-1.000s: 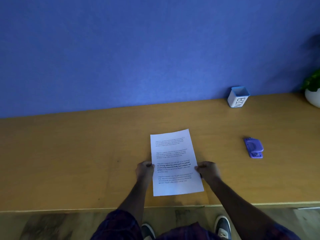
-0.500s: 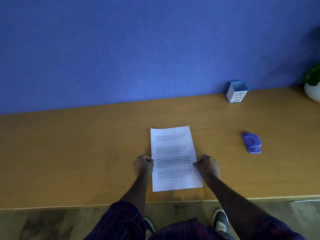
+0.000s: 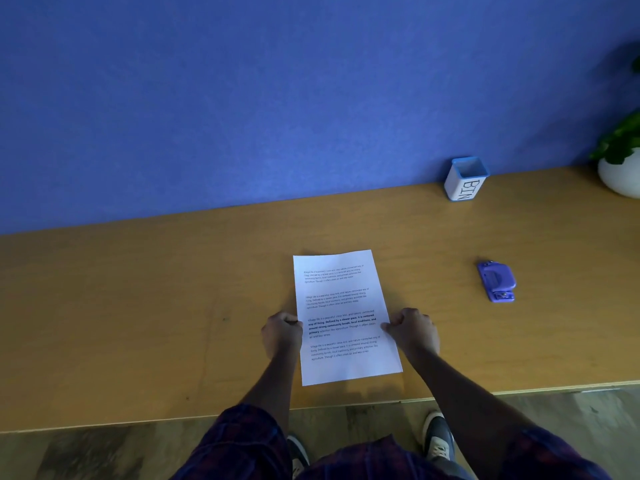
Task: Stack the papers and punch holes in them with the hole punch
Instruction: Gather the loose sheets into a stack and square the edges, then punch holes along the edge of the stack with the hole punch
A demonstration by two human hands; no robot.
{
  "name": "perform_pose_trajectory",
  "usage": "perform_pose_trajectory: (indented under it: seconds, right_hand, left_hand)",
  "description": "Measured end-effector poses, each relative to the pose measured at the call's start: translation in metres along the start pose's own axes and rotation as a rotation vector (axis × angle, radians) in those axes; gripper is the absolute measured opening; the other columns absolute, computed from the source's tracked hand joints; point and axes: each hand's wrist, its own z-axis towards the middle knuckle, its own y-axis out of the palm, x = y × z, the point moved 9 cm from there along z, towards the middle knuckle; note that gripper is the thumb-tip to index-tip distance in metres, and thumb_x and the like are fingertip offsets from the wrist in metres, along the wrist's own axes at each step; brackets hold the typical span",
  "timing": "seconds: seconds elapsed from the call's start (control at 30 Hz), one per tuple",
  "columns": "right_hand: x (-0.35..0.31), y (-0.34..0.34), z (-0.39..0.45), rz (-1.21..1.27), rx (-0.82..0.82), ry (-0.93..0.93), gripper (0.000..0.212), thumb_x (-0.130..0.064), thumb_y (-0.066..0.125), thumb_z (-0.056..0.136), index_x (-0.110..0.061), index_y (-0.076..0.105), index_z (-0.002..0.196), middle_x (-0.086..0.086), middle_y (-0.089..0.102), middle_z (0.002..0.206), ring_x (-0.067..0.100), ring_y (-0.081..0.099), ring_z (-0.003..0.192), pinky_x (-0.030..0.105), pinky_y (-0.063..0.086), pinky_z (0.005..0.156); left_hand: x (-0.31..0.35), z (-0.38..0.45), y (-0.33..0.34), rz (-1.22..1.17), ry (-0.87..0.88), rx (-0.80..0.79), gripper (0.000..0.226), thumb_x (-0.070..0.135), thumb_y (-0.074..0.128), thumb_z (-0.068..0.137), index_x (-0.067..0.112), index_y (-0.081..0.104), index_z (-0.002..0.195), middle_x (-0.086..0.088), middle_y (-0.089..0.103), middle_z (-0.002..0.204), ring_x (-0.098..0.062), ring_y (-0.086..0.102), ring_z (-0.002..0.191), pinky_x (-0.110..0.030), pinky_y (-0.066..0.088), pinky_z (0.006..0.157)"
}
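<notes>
A white stack of printed papers (image 3: 341, 299) lies flat on the wooden desk (image 3: 138, 306), near its front edge. My left hand (image 3: 282, 336) is curled against the stack's left edge, and my right hand (image 3: 414, 329) is curled against its right edge, both gripping the paper at mid-height. How many sheets lie in the stack I cannot tell. A purple hole punch (image 3: 497, 280) rests on the desk to the right, well apart from the papers and from my right hand.
A white and blue cup marked BIN (image 3: 465, 183) stands at the back against the blue wall (image 3: 277, 98). A plant in a white pot (image 3: 621, 171) sits at the far right. The desk's front edge (image 3: 138, 420) runs just below my forearms.
My hands stay on the two side edges of the papers, with the fingers curled tighter. The view has shifted slightly; the stack sits a little straighter.
</notes>
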Motion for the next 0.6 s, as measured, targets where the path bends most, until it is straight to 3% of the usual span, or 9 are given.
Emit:
perform_pose_trajectory:
  seconds: [0.17,0.27,0.37,0.5,0.6]
  right_hand:
    - [0.000,-0.001,0.004,0.018,-0.035,0.028,0.033,-0.041,0.081,0.073,-0.020,0.056,0.070,0.003,0.068,0.080,0.029,0.065,0.076,0.028,0.041,0.060]
    - [0.000,-0.001,0.004,0.027,-0.042,0.040,0.035,-0.039,0.083,0.073,-0.020,0.054,0.065,0.003,0.067,0.077,0.027,0.062,0.071,0.027,0.039,0.058]
    - [0.000,0.000,0.005,0.010,-0.060,0.034,0.030,-0.040,0.082,0.074,-0.017,0.063,0.078,0.006,0.072,0.087,0.030,0.067,0.081,0.028,0.040,0.061]
    - [-0.001,-0.001,0.007,-0.037,-0.096,0.038,0.030,-0.043,0.078,0.077,-0.018,0.071,0.093,0.004,0.072,0.096,0.030,0.069,0.091,0.028,0.044,0.066]
    - [-0.002,-0.018,0.004,-0.084,0.020,0.015,0.019,-0.035,0.062,0.082,-0.021,0.072,0.090,0.005,0.073,0.092,0.033,0.068,0.085,0.030,0.050,0.066]
  left_hand:
    - [0.004,0.000,0.003,0.036,-0.015,0.003,0.008,0.015,0.074,0.086,0.017,0.076,0.093,-0.001,0.077,0.102,-0.024,0.071,0.096,-0.025,0.048,0.072]
    - [0.008,0.000,0.003,0.076,0.013,0.009,0.007,0.013,0.071,0.087,0.017,0.075,0.091,-0.001,0.077,0.100,-0.023,0.069,0.091,-0.026,0.049,0.071]
    - [0.013,-0.002,0.003,0.137,0.046,0.019,0.011,0.010,0.065,0.087,0.017,0.073,0.089,0.000,0.075,0.098,-0.018,0.061,0.080,-0.026,0.047,0.067]
    - [0.034,-0.013,0.010,0.285,0.226,0.029,0.016,0.005,0.063,0.081,0.018,0.068,0.088,0.002,0.066,0.100,-0.018,0.058,0.081,-0.033,0.050,0.079]
    - [0.063,-0.026,0.027,0.356,0.413,0.023,0.016,0.010,0.062,0.085,0.018,0.068,0.098,-0.001,0.064,0.107,-0.022,0.063,0.092,-0.036,0.050,0.085]
